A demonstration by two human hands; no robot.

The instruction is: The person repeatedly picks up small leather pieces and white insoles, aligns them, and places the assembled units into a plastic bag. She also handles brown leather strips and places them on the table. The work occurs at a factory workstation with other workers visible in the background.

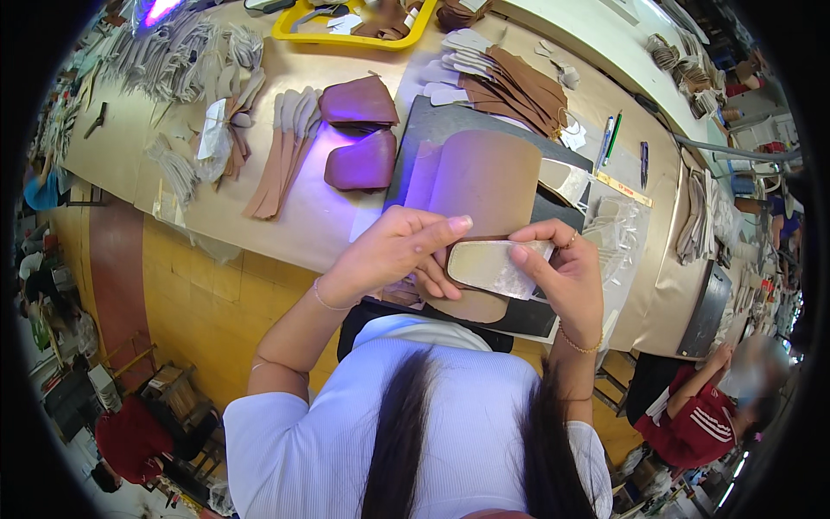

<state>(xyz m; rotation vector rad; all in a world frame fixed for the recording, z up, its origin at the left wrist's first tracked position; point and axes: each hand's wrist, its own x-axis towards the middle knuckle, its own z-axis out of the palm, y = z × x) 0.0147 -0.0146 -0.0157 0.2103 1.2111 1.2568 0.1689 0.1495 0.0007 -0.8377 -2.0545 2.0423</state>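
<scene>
Between my hands is a flat leather piece (493,266) with a rounded end, whitish on its upper face and edged in brown. My right hand (566,268) pinches its right end between thumb and fingers. At the rounded left end, my left hand (402,251) has its fingers curled against the piece, with the thumb stretched out above. Under both hands stands a curved tan block (488,177) on a dark board (424,130). A second whitish leather piece (564,182) lies just right of the block.
Two dark brown folded leather pieces (356,160) and strap bundles (290,143) lie left. Brown strips (514,91) and a yellow tray (354,39) are farther back. Pens (613,137) and a yellow ruler (622,187) lie right. A person in a red shirt (692,424) sits at the right.
</scene>
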